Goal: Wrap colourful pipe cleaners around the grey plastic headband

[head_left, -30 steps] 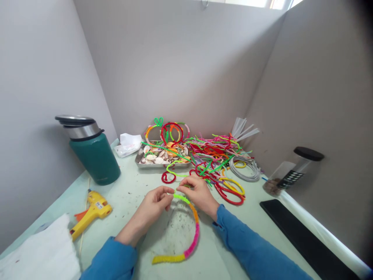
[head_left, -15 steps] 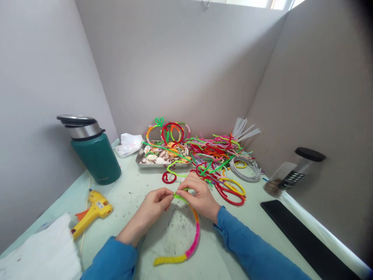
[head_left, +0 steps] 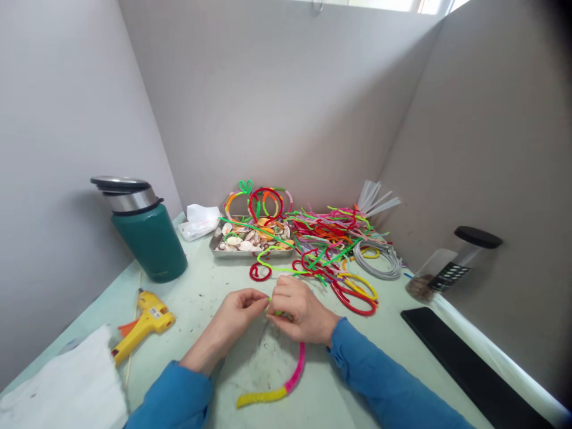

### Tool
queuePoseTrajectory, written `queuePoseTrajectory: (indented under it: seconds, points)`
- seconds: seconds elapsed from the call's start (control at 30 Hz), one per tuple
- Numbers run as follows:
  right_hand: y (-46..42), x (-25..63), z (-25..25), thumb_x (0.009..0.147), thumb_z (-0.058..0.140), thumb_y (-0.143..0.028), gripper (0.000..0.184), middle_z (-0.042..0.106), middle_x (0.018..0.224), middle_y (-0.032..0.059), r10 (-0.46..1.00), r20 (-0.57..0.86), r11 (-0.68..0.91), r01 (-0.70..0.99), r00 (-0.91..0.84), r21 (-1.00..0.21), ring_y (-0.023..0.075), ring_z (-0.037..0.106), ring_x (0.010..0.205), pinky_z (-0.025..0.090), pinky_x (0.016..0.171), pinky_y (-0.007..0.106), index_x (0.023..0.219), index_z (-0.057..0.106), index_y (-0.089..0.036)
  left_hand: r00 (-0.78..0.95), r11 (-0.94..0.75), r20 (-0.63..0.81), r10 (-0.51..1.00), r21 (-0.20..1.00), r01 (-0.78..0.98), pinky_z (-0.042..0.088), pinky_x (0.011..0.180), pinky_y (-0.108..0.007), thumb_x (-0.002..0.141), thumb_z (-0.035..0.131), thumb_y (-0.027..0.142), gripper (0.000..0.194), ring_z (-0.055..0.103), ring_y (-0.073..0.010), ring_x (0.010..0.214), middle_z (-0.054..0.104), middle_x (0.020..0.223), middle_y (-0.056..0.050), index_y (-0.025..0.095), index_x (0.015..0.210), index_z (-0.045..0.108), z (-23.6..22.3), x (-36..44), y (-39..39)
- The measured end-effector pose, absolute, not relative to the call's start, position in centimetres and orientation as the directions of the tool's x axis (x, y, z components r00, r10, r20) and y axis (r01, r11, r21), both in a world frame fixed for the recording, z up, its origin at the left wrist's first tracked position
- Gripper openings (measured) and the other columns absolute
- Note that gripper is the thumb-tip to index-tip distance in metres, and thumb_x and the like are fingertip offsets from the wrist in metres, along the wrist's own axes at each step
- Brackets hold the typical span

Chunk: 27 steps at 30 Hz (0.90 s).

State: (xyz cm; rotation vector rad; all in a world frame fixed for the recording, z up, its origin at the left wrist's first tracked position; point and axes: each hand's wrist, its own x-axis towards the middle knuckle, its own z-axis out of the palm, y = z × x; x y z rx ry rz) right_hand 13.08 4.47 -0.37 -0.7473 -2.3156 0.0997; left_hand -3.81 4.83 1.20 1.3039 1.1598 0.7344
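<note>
A curved band wrapped in fuzzy pipe cleaner point(head_left: 297, 370), magenta then yellow toward its free end, runs down from under my right hand point(head_left: 300, 311). The fingers of that hand are curled around its upper part, which they largely hide. Close by on the left, my left hand point(head_left: 241, 311) pinches a small bit of bright green pipe cleaner between thumb and forefinger. Fingertips of both hands almost meet. Beyond them lie a loose green pipe cleaner point(head_left: 286, 271) and a red spiral point(head_left: 260, 272).
Behind stand a metal tray point(head_left: 250, 254) of shells, finished-looking hoops point(head_left: 266, 205) and a pipe cleaner heap point(head_left: 326, 229). Red-handled scissors point(head_left: 353, 301) lie right. Left are a green bottle point(head_left: 149, 241), a yellow glue gun point(head_left: 149, 322) and white cloth point(head_left: 67, 387). A jar point(head_left: 451, 268) leans right.
My right hand has turned and its fingers have closed over the band's green and orange part, covering it. My left hand keeps its pinch, nearly in place.
</note>
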Motion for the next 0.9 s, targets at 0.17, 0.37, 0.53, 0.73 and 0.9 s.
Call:
queuePoseTrajectory:
  seconds: [0.17, 0.37, 0.53, 0.73, 0.9]
  points:
    - [4.2, 13.1, 0.2, 0.083, 0.051, -0.040, 0.027, 0.059, 0.072, 0.0046, 0.667, 0.609, 0.744, 0.333, -0.429, -0.580, 0.0165, 0.050, 0.075, 0.038, 0.073, 0.032, 0.074, 0.060, -0.017, 0.298, 0.176, -0.234, 0.925, 0.962, 0.209, 0.017, 0.040, -0.021, 0.061, 0.067, 0.046, 0.036, 0.023, -0.0033, 0.036, 0.047, 0.047, 0.008, 0.013, 0.077, 0.064, 1.3, -4.0, 5.0]
    - [5.2, 13.2, -0.2, 0.084, 0.049, -0.035, 0.027, 0.052, 0.056, -0.0011, 0.986, 0.142, 0.154, 0.159, -0.087, -0.975, 0.0088, 0.047, 0.049, 0.037, 0.047, 0.021, 0.069, 0.060, -0.013, 0.329, 0.143, -0.201, 0.923, 0.971, 0.192, 0.021, 0.041, -0.020, 0.061, 0.069, 0.040, 0.035, 0.029, -0.0038, 0.037, 0.051, 0.050, 0.007, 0.014, 0.083, 0.063, 1.3, -4.1, 4.9]
    - [5.3, 13.4, -1.0, 0.070, 0.065, -0.038, 0.027, 0.058, 0.059, -0.0004, 0.914, -0.177, -0.185, 0.014, -0.364, -0.983, 0.0075, 0.050, 0.045, 0.040, 0.042, 0.018, 0.072, 0.061, -0.011, 0.369, 0.041, -0.087, 0.925, 0.990, 0.131, 0.031, 0.048, -0.019, 0.064, 0.069, 0.032, 0.027, 0.046, -0.0074, 0.049, 0.061, 0.061, 0.002, 0.012, 0.082, 0.062, 0.5, -4.2, 5.3]
    - [5.3, 13.5, -1.7, 0.064, 0.071, -0.042, 0.037, 0.065, 0.073, 0.0051, 0.748, -0.190, -0.325, -0.102, -0.636, -0.940, 0.0069, 0.056, 0.048, 0.041, 0.042, 0.016, 0.078, 0.062, -0.009, 0.402, 0.054, -0.084, 0.912, 0.995, 0.085, 0.039, 0.056, -0.022, 0.067, 0.067, 0.031, 0.023, 0.055, -0.0120, 0.055, 0.065, 0.063, -0.001, 0.013, 0.079, 0.060, 0.1, -4.2, 5.5]
    - [5.2, 13.4, -1.8, 0.066, 0.071, -0.037, 0.033, 0.066, 0.072, 0.0039, 0.728, -0.230, -0.327, -0.032, -0.646, -0.944, 0.0049, 0.052, 0.044, 0.037, 0.039, 0.014, 0.083, 0.060, -0.011, 0.343, 0.006, -0.055, 0.938, 0.990, 0.143, 0.038, 0.057, -0.022, 0.065, 0.068, 0.033, 0.023, 0.055, -0.0130, 0.059, 0.065, 0.065, -0.002, 0.013, 0.074, 0.062, 0.2, -4.2, 5.5]
